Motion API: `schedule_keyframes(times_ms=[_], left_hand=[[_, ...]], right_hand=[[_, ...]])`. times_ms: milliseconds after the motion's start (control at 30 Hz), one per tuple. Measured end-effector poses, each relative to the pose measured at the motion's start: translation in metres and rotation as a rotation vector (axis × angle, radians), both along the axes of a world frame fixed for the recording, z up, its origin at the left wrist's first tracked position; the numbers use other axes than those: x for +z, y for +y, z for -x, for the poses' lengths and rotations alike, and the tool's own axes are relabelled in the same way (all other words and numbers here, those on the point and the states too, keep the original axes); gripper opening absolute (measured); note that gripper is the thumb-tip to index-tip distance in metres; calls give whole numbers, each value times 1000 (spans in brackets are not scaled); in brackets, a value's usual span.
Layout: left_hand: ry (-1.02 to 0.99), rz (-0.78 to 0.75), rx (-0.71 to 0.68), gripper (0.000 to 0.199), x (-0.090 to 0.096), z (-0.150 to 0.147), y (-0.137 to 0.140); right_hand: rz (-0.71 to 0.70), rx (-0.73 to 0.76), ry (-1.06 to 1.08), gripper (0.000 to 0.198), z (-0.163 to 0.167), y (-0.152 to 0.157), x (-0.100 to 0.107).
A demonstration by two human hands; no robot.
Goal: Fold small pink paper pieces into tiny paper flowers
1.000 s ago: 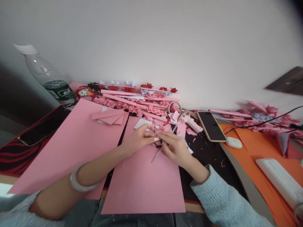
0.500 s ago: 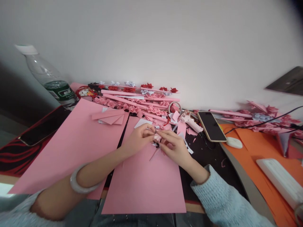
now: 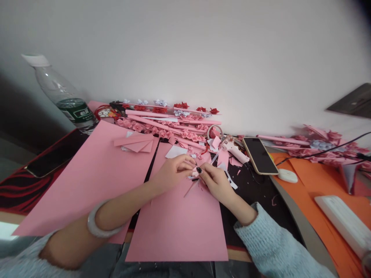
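Observation:
Both hands meet over a large pink paper sheet (image 3: 179, 227). Between their fingertips is a small folded pink paper piece (image 3: 194, 173), mostly hidden by the fingers. My left hand (image 3: 176, 170) pinches it from the left. My right hand (image 3: 216, 181) closes on it from the right, its dark-nailed thumb pressed to the paper. A thin stick-like piece (image 3: 189, 189) slants down from just under the fingers. Behind the hands, a white paper piece (image 3: 176, 152) lies on the pink sheet.
Pink paper stems with flowers (image 3: 168, 125) line the wall. A pink glue gun (image 3: 234, 148), a phone (image 3: 260, 155) and a white mouse (image 3: 287, 175) lie right. At left are folded pink papers (image 3: 136, 143), another pink sheet (image 3: 95, 181) and a bottle (image 3: 72, 108).
My right fingers have curled inward, and the thumb has come over the small paper piece. My left hand has shifted slightly right and still pinches it.

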State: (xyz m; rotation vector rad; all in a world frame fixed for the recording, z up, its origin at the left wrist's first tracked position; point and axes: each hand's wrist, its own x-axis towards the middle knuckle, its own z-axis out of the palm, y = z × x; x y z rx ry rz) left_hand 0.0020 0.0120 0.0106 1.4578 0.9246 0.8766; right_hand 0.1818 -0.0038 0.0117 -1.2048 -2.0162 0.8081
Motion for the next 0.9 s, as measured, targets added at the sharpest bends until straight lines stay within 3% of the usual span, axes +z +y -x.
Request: schedule_keyframes(times_ms=[200, 300, 367, 500, 900], left_hand=[[84, -60, -10, 26, 2, 1, -1], [131, -90, -11, 17, 1, 2, -1], [192, -151, -33, 12, 1, 2, -1], [293, -266, -78, 21, 2, 3, -2], [285, -231, -86, 27, 3, 1, -5]], right_hand=[[-61, 6, -13, 23, 0, -1, 1], [-67, -3, -4, 26, 1, -2, 0], [-51, -7, 0, 27, 1, -3, 0], [8, 1, 14, 29, 2, -4, 1], [-18, 8, -8, 28, 2, -5, 1]])
